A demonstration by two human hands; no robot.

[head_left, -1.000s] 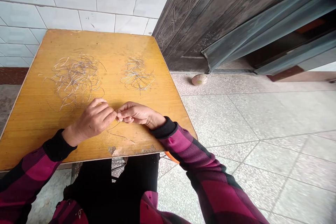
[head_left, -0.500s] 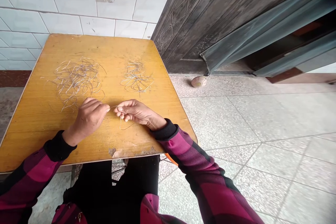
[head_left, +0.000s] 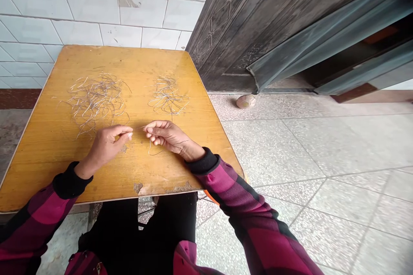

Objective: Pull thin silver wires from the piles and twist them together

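My right hand (head_left: 166,135) pinches a thin wire (head_left: 149,149) between thumb and forefinger. One short end pokes out toward the left, while the rest loops below the fingers and a dark end lies across the wrist. Facing it across a small gap is my left hand (head_left: 108,144), thumb and forefinger slightly apart, with nothing visible between them. Beyond the left hand lies a large tangled pile of thin wires (head_left: 98,99). A smaller pile of wires (head_left: 167,99) lies past the right hand.
The yellow wooden table (head_left: 135,62) has a chipped front edge and stands against a white tiled wall (head_left: 90,4). To the right are a dark carved door (head_left: 222,30), a hanging grey-green curtain (head_left: 290,47) and a roundish stone-like object (head_left: 245,101) on the tiled floor.
My left thumb and forefinger have loosened from the wire end and parted a little. The right hand keeps its pinch on the wire almost in place. The view has shifted slightly.
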